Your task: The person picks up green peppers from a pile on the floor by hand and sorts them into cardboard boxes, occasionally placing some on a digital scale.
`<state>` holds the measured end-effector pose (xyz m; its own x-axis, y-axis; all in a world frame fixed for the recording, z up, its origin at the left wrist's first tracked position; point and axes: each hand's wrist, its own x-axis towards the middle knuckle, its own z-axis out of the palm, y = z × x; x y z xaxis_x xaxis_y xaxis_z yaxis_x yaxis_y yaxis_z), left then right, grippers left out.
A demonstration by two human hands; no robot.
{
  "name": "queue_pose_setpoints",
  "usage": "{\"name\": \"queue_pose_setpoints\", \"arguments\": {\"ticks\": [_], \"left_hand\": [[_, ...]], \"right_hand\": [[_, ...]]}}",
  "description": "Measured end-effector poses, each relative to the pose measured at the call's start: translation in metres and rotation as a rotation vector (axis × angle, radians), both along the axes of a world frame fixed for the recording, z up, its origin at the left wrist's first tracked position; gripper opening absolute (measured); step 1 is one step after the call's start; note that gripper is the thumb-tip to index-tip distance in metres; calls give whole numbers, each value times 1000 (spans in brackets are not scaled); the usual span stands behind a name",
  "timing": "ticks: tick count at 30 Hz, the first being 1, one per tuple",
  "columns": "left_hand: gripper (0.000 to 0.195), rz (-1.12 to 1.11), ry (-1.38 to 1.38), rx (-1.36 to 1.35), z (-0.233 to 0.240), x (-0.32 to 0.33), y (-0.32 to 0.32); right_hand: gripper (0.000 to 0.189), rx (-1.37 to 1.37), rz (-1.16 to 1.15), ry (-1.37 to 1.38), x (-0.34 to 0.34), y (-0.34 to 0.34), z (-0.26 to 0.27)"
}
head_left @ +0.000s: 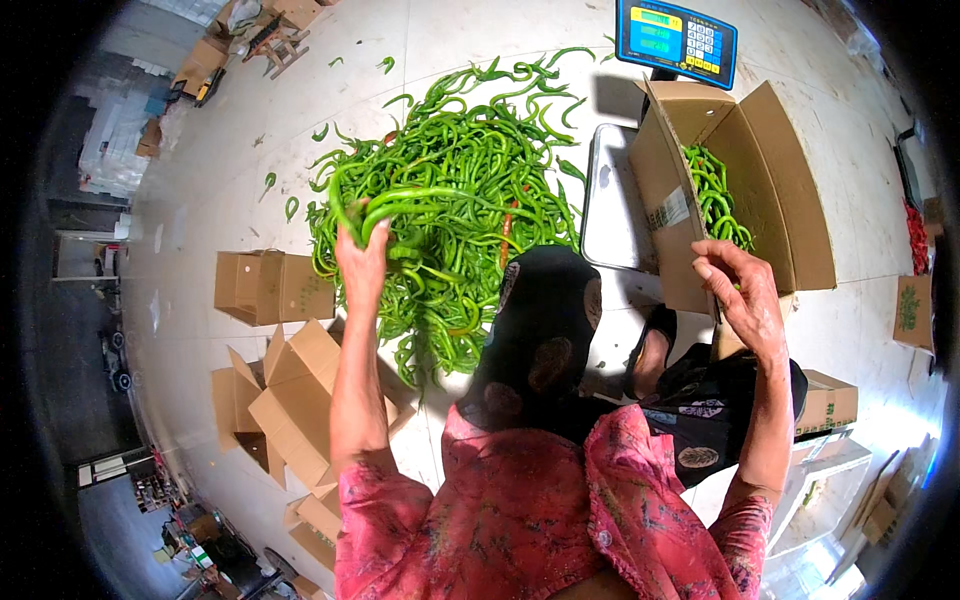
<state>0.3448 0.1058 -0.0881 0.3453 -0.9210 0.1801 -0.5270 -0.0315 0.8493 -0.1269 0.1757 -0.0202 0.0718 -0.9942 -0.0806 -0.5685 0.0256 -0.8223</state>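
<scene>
My left hand [364, 244] is closed around a few long green chili peppers [420, 196], lifted over the left part of a large heap of green chili peppers [480, 150] on the floor. A few red ones show among the green. On the right, my right hand [746, 292] hovers at the near end of an open cardboard box [667, 217], its fingers curled and the thumb slightly apart from them. A bit of green shows by its palm; whether the hand grips it is unclear. Green chili peppers [716, 195] lie inside that box.
The box stands on the metal platform [619, 202] of a scale with a lit display [675, 41]. Open cardboard boxes [296, 397] lie at the left, one [251, 289] beside the heap. Stray peppers dot the tiled floor [225, 187]. A white foam box [817, 487] sits at lower right.
</scene>
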Motion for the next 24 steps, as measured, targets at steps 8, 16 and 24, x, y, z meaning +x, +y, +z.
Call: {"name": "queue_pose_setpoints", "arguments": {"ticks": [8,16,24], "left_hand": [[30,-66,517,-121,28,8,-59],[12,-261,1033,-163,87,-22,-87],[13,-526,1241,-47,162,-130,-68]], "right_hand": [[27,-33,21,8,-5,-1,8],[26,-82,38,30,-6,2,11],[55,-125,79,-185,13,-11,19]]}}
